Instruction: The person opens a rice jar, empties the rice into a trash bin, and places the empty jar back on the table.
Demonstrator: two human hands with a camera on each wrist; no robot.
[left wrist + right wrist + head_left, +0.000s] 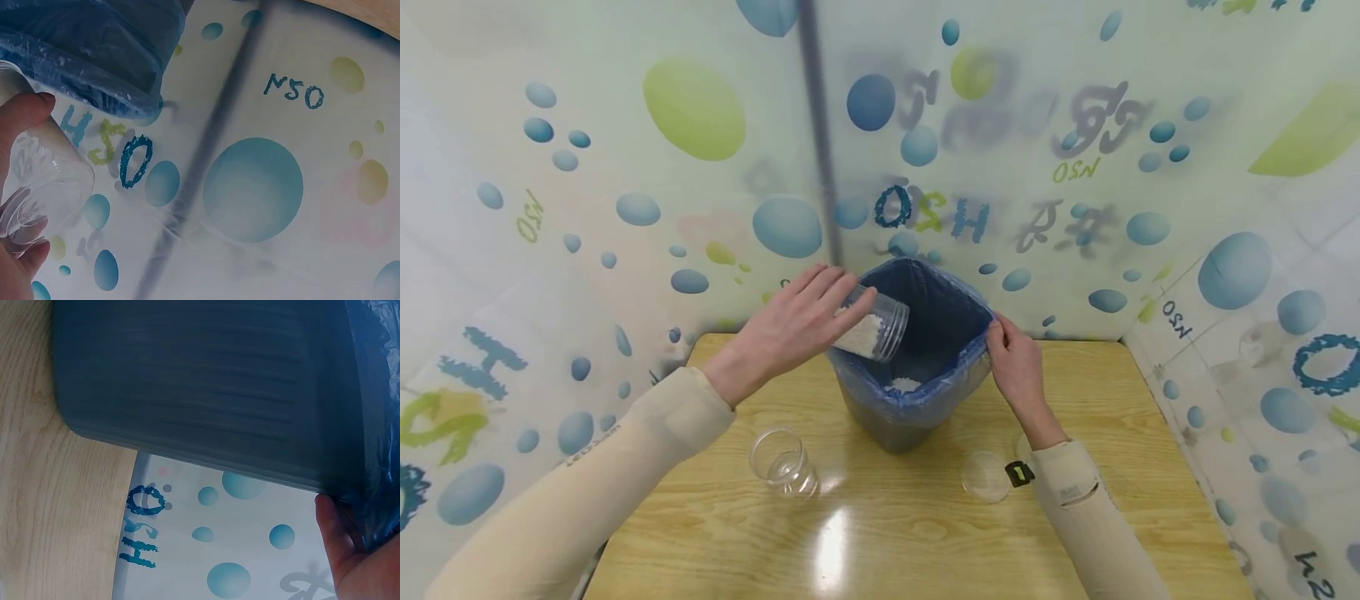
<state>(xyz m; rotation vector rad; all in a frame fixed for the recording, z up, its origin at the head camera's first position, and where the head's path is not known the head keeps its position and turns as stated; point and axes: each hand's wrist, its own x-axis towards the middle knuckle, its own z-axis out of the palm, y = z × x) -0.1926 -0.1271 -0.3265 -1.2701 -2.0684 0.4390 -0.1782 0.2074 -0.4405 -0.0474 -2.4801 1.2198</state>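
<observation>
My left hand (pixel 797 325) grips a clear jar (pixel 891 327), tilted on its side with its mouth over the trash bin. White grainy stuff (pixel 859 337) lies along the jar's lower wall. In the left wrist view the clear jar bottom (pixel 59 181) shows between thumb and fingers. The dark grey trash bin (pixel 891 433) stands on the table, lined with a blue bag (pixel 917 404) folded over its rim. Some white material (pixel 903 384) is visible inside the bag. On the bin's right side my right hand (pixel 1017 362) pinches the bagged rim.
An upright drinking glass (pixel 784 462) stands on the wooden table (pixel 910 542), front left of the bin. Flat on the right lies a clear round disc (pixel 986 477), beside a small black tag (pixel 1019 473) near my right sleeve. A patterned curtain (pixel 715 208) surrounds the table closely.
</observation>
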